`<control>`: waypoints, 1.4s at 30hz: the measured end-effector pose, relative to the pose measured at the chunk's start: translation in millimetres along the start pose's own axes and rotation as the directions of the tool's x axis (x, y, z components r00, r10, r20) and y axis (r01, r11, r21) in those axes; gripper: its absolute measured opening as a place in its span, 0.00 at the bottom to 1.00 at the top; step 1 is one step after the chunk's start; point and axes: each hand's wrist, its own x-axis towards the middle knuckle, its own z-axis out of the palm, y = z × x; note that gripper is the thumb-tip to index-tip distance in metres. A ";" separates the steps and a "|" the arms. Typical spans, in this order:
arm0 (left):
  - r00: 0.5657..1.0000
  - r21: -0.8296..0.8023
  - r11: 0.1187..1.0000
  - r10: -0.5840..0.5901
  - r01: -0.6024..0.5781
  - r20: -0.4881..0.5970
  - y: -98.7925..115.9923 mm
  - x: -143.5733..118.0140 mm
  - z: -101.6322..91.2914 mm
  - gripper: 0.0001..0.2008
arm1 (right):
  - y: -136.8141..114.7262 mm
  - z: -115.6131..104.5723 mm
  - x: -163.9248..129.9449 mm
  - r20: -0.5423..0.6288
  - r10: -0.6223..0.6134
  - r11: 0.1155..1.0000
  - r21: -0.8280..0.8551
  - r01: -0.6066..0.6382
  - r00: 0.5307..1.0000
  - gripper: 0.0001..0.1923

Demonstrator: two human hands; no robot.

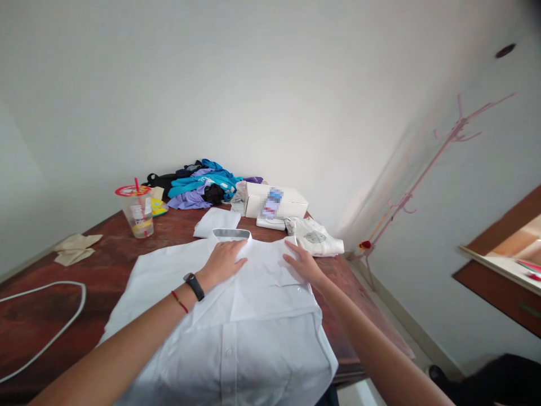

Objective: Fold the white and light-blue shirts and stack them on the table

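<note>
A white button-up shirt (257, 355) is spread over the table, its collar (230, 232) toward the far side and its button strip running down the middle. My left hand (223, 260), with a black watch (194, 286) and a red string bracelet (180, 301) on that arm, lies on the fabric just below the collar, fingers stretched out. At the shirt's right shoulder edge rests my right hand (305, 264), thumb and fingers apart on the cloth. Folds cross the chest between and below both hands.
Behind the shirt are a pile of clothes (203, 183), a white box (291, 198), a folded white cloth (215, 221) and a printed white garment (316, 237). A plastic cup with straw (137, 217), napkins (76, 248) and a white cable (80, 299) lie left. A pink coat stand (422, 175) leans right.
</note>
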 end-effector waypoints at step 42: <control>0.992 -0.125 0.984 0.125 -0.123 0.009 -10.9 -3.7 -3.1 0.20 | -35.1 86.1 -12.4 -0.009 -0.190 0.966 0.176 0.189 0.982 0.10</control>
